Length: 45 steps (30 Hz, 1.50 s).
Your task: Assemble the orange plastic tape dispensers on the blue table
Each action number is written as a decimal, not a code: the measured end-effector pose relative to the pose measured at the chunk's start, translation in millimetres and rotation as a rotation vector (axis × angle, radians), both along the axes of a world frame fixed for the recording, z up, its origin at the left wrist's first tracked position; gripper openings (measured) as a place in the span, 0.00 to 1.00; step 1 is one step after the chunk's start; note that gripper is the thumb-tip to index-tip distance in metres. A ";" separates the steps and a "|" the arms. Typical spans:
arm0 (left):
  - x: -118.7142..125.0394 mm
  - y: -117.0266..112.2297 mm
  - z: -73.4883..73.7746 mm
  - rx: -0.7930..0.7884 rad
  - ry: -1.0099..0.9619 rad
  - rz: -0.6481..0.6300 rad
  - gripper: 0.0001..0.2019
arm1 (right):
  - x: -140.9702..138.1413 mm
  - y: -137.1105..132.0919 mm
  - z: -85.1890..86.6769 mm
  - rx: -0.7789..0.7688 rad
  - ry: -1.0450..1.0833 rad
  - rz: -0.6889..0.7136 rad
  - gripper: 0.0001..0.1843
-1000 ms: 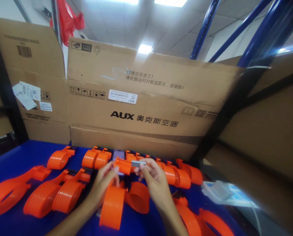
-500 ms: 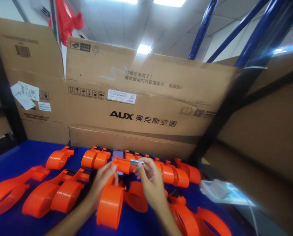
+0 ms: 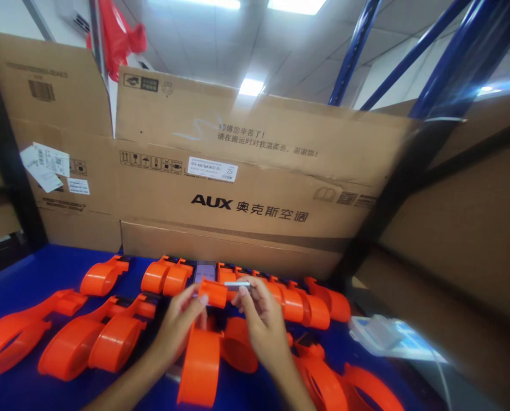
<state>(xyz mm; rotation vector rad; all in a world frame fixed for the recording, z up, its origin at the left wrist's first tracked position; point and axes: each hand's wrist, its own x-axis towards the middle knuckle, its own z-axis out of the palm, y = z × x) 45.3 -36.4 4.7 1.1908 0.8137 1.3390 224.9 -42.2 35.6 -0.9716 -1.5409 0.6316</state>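
Observation:
My left hand is closed around the narrow end of an orange plastic part, whose wide ring hangs below the fingers. Between the thumb and fingers of my right hand is a small silver metal piece with a row of ridges along its side. The metal piece meets the right end of the orange part's narrow section; whether it sits inside or only against it, I cannot tell. Behind the hands, another orange ring part lies on the blue surface.
Several similar orange parts, such as one at left, lie on the blue table. A phone is behind my hands. A cardboard panel stands at the back, a dark post at right. A clear plastic box sits right.
The silver piece has turned in my right fingers, so its ridged side now shows. The held orange part has rotated, its ring shifting slightly right and down.

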 end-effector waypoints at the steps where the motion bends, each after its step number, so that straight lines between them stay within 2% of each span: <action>1: 0.4 -0.6 1.9 -0.001 -0.008 0.006 0.17 | -0.1 0.6 0.2 -0.017 0.031 0.015 0.10; 8: -1.3 -3.5 10.4 -0.074 -0.036 -0.009 0.21 | -3.5 0.6 3.6 -0.095 0.192 0.131 0.12; 12: 0.4 -5.2 10.4 -0.067 -0.049 -0.012 0.22 | -8.0 -1.1 1.7 -0.098 0.210 0.144 0.14; 19: 0.7 -0.5 4.9 0.009 -0.003 -0.037 0.17 | -11.1 -0.5 -4.6 -0.064 0.164 -0.041 0.16; 24: -5.1 4.2 -0.4 0.049 0.043 0.058 0.14 | -9.0 -1.4 -2.1 -0.008 0.229 -0.188 0.16; 29: -3.9 5.3 -0.8 0.028 0.037 0.066 0.16 | -7.3 -5.0 -1.1 0.029 0.180 -0.184 0.15; 37: -2.9 5.2 -0.8 0.046 0.081 0.044 0.17 | -13.0 -11.6 0.9 0.075 0.010 -0.097 0.16; 45: -4.3 7.5 -1.5 0.039 0.122 -0.020 0.19 | -14.3 -15.3 2.3 0.075 -0.098 -0.051 0.16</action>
